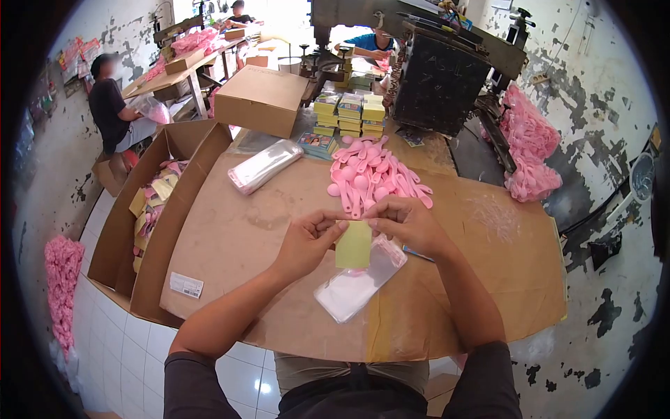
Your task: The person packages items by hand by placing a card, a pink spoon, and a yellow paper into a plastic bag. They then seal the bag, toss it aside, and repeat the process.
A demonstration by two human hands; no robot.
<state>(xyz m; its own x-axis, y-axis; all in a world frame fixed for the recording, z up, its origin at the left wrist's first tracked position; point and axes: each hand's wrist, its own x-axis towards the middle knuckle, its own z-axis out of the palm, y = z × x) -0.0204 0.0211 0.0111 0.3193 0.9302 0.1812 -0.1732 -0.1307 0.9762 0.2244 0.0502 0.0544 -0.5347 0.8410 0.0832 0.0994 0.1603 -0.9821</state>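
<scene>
A plain yellow-green card (354,244) hangs upright between my two hands. My left hand (310,241) pinches its upper left corner with thumb and fingers. At the upper right corner, my right hand (408,225) has its thumb and fingers closed on the same card. Clear plastic bags (349,297) lie in a flat stack beneath it on the cardboard-covered table. Just beyond my fingertips is a heap of pink plastic spoons (370,171). A blue-edged item (417,253) shows partly from under my right forearm.
Another bundle of clear bags (265,166) lies at the upper left. Stacked cards (349,112) stand behind the spoons, near a closed carton (262,100) and a dark machine (441,77). An open box of scraps (183,209) flanks the table's left side. Other people sit farther back.
</scene>
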